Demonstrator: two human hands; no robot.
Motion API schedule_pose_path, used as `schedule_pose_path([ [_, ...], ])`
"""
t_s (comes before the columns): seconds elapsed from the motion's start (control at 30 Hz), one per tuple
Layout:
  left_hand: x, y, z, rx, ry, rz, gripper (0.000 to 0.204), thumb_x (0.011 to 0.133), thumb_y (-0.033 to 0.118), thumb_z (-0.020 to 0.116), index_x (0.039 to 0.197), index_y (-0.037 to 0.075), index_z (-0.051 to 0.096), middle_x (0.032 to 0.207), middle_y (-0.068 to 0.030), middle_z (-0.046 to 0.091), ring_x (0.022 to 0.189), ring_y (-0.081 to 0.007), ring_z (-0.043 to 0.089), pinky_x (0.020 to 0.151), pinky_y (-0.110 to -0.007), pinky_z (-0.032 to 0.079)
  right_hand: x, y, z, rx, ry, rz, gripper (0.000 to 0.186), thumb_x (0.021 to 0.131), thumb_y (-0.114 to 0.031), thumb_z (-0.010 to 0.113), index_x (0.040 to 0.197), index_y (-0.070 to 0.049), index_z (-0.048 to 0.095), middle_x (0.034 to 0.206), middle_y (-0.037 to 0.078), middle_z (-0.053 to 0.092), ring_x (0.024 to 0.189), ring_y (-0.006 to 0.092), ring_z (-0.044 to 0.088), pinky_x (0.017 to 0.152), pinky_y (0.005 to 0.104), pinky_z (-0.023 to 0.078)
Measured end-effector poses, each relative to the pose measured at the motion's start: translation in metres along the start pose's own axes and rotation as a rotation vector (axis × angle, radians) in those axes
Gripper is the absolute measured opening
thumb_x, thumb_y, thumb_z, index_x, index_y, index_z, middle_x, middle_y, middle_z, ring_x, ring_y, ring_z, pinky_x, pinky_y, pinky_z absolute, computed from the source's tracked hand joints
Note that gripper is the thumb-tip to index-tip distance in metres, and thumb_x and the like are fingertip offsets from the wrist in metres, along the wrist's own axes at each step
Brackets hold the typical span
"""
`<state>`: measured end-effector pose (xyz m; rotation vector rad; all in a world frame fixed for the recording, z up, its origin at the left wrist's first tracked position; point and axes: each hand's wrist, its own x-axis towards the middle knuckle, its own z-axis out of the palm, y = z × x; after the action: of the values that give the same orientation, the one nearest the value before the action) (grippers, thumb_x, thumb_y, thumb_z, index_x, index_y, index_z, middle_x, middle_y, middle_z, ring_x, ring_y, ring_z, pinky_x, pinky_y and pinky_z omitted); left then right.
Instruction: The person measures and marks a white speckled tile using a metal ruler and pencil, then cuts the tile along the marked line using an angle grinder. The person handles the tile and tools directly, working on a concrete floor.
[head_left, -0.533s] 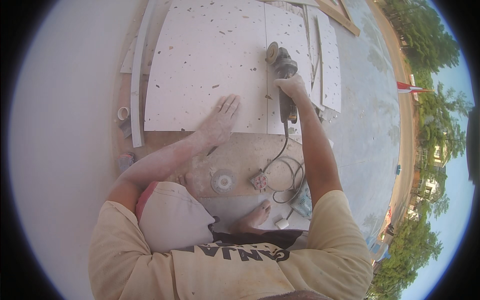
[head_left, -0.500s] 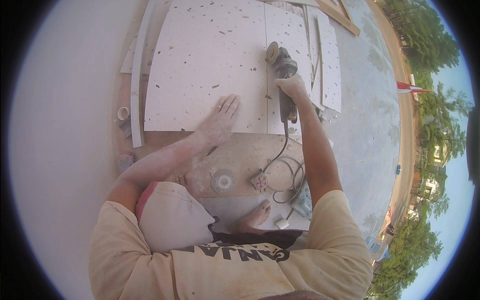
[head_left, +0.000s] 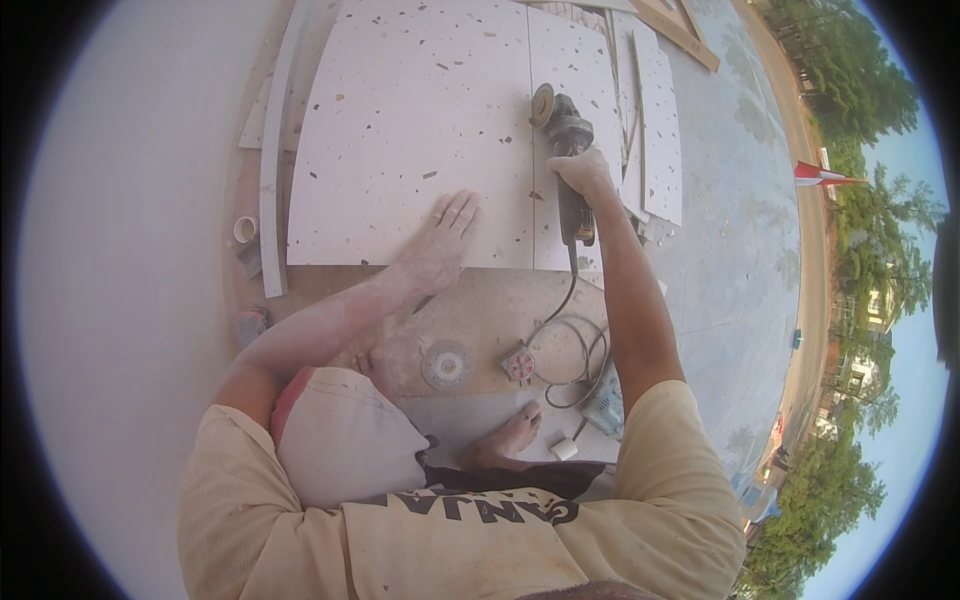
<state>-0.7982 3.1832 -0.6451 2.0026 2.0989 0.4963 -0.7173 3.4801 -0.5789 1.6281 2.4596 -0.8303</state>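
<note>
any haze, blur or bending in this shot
In the head view, the pale strip bends with fisheye distortion; head view, milky haze dulls the speckled tile and left hand; head view, right hand and grinder show no obvious motion blur.

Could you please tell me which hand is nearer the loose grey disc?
Left: the left hand lies on the speckled panel beyond the disc; the right hand is farther, gripping the grinder.

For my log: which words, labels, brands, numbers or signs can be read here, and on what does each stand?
Shirt: large dark block letters across the front; wording not copied here.
Grinder in the right hand: any markings too small to read.
Blue-green object: any markings too small to read.
Grey disc: any print too blurred to read.
</note>
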Motion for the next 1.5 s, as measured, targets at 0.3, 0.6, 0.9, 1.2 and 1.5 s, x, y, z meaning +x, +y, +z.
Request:
schedule_pose_path([
  [0.3, 0.001, -0.001, -0.001, 0.059, -0.018, 0.01, 0.082, 0.078, 0.012, 0.061, 0.149, -0.018, 0.032, 0.161, -0.0334, 0.025, 0.155, -0.0433, 0.019, 0.129, -0.053, 0.014, 0.013, 0.003, 0.003, -0.026, 0.022, -0.01, 0.065, 0.061, -0.032, 0.082, 0.109, 0.01, 0.071, 0.103, 0.023, 0.074, 0.095, 0.0323, 0.074, 0.082, 0.0388, 0.059],
  [0.6, 0.001, 0.001, -0.005, 0.078, -0.062, -0.008, 0.084, 0.081, 0.015, 0.063, 0.151, -0.016, 0.029, 0.163, -0.0319, 0.023, 0.157, -0.0411, 0.014, 0.13, -0.051, 0.009, 0.018, -0.002, 0.002, -0.02, 0.016, -0.01, 0.065, 0.061, -0.033, 0.082, 0.11, 0.01, 0.071, 0.105, 0.023, 0.074, 0.097, 0.0319, 0.074, 0.083, 0.0385, 0.059],
  [0.9, 0.011, -0.017, -0.021, -0.043, -0.052, -0.181, 0.103, 0.091, 0.058, 0.065, 0.154, -0.013, 0.026, 0.165, -0.0272, 0.024, 0.157, -0.0386, 0.013, 0.129, -0.053, 0.009, 0.032, 0.009, 0.007, -0.029, 0.043, -0.022, 0.063, 0.06, -0.033, 0.083, 0.107, 0.007, 0.073, 0.103, 0.021, 0.075, 0.094, 0.0311, 0.074, 0.082, 0.0381, 0.059],
  [1.2, 0.052, -0.173, -0.063, 0.408, 0.226, -0.953, 0.107, 0.089, 0.078, 0.054, 0.153, -0.005, 0.034, 0.161, -0.0195, 0.03, 0.154, -0.0346, 0.02, 0.122, -0.066, 0.014, 0.029, -0.003, 0.004, -0.006, 0.037, -0.027, 0.063, 0.061, -0.033, 0.083, 0.108, 0.007, 0.073, 0.102, 0.021, 0.075, 0.093, 0.0304, 0.074, 0.081, 0.038, 0.059],
  [1.5, 0.059, -0.185, -0.058, 0.427, 0.317, -0.958, 0.109, 0.084, 0.083, 0.057, 0.15, 0.0, 0.036, 0.157, -0.0188, 0.033, 0.151, -0.0355, 0.025, 0.118, -0.068, 0.019, 0.036, -0.003, 0.003, 0.003, 0.026, -0.005, 0.058, 0.061, -0.032, 0.083, 0.104, 0.006, 0.074, 0.098, 0.02, 0.075, 0.089, 0.0291, 0.074, 0.079, 0.038, 0.059],
])
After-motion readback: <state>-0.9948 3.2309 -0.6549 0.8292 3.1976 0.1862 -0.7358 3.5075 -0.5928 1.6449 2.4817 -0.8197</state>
